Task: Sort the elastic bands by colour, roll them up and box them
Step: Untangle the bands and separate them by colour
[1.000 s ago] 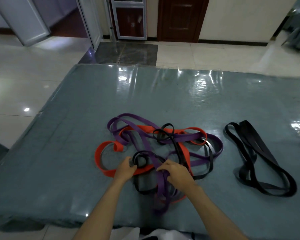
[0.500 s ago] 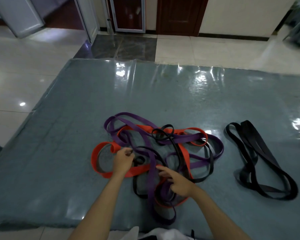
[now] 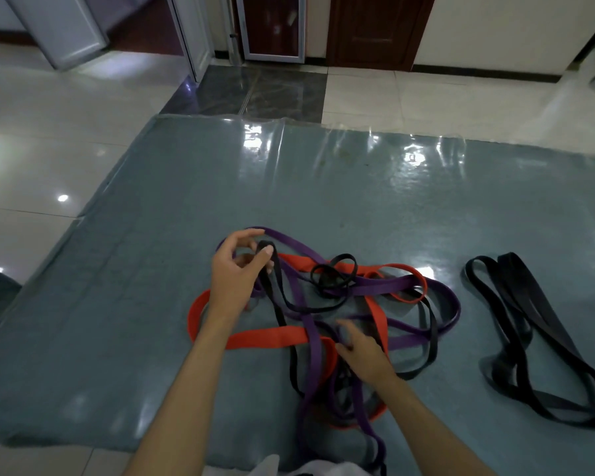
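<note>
Pinching a thin black elastic band [image 3: 278, 297], left hand [image 3: 236, 273] lifts it free of the purple-orange tangle [image 3: 364, 304] while right hand's [image 3: 361, 352] loose fingers pin the rest.

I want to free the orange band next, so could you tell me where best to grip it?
Probably the orange band's open left loop, taken from the left: it lies bare on the table, while its right half runs under purple and black bands.

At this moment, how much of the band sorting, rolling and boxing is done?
Early. Done: some loose black elastic bands lie apart at the right. In hand: the left hand lifts a thin black band from the tangled pile of red, purple and black bands; the right hand is on it. Left: remaining sorting, rolling, boxing; no box visible.
</note>
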### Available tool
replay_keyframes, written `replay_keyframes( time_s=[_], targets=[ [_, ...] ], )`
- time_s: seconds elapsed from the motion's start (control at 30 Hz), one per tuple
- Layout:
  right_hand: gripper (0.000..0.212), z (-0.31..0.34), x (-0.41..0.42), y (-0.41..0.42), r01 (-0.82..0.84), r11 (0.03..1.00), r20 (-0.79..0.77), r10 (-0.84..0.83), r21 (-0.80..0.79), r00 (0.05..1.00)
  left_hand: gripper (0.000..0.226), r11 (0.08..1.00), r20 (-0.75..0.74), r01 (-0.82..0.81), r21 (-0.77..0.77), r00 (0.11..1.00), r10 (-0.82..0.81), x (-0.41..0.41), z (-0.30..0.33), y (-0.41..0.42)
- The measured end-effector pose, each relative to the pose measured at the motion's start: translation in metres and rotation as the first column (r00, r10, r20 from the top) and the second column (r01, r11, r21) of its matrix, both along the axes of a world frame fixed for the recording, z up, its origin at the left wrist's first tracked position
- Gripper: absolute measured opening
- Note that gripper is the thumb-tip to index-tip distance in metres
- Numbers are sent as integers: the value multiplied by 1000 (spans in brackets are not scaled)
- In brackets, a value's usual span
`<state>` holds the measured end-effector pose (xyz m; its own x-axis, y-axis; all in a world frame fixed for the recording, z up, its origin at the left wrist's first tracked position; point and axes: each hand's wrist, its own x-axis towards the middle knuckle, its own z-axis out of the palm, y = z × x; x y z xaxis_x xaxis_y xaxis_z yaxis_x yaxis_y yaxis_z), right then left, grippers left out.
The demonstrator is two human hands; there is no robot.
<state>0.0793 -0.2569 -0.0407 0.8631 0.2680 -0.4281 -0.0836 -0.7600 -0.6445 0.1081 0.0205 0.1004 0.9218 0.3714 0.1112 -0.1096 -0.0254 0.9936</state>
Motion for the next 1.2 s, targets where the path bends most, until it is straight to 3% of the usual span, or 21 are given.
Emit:
replay_keyframes(
  time_s=[0.07, 0.13, 0.23, 0.3, 0.37, 0.5, 0.63, 0.77, 0.9, 1.03, 1.1, 1.13, 1.2],
  targets=[
    [34, 3, 5, 6, -34, 996, 32, 37, -87, 999, 22, 996, 17, 77, 43, 997, -78, -2, 5, 0],
    [27, 4, 10, 12, 4, 998, 64, 0, -68, 998, 27, 981, -15, 181, 75, 984, -180, -3, 4, 3],
    [29, 4, 17, 18, 45, 999, 135, -42, -19, 990, 34, 907, -281, 332, 261, 925, -257, -2, -6, 8],
    [42, 5, 24, 21, 58, 998, 104, -62, 32, 993, 36, 838, -482, 411, 358, 851, -211, -3, -18, 9],
    [56, 6, 33, 22, 85, 993, 50, -89, 84, 995, 39, 804, -567, 413, 428, 815, -116, -6, -28, 9],
    [65, 5, 48, 18, 73, 987, -23, -71, 142, 997, 43, 793, -600, 317, 520, 797, 75, -9, -39, 13],
    [63, 7, 63, 18, 82, 992, -86, -73, 100, 994, 25, 727, -598, 292, 622, 776, 199, -6, -44, 22],
    [51, 12, 72, 22, 306, 933, -51, -302, 190, 952, 23, 727, -591, 267, 633, 773, 231, -2, -49, 29],
    [40, 32, 76, 30, 435, 816, 61, -492, 381, 869, 40, 546, -599, 369, 752, 728, 334, 1, -60, 24],
    [48, 42, 79, 48, 268, 852, 304, -428, 450, 851, 56, 601, -528, 381, 703, 846, 81, 20, -68, -1],
    [50, 44, 80, 59, 105, 905, 482, -314, 411, 818, 65, 631, -537, 470, 617, 838, -98, 30, -73, -18],
    [50, 45, 81, 65, 25, 922, 543, -249, 387, 802, 64, 663, -550, 516, 542, 814, -185, 34, -75, -25],
    [52, 49, 82, 75, -118, 922, 592, -135, 368, 795, 41, 760, -553, 538, 364, 781, -289, 41, -79, -35]
  ],
)
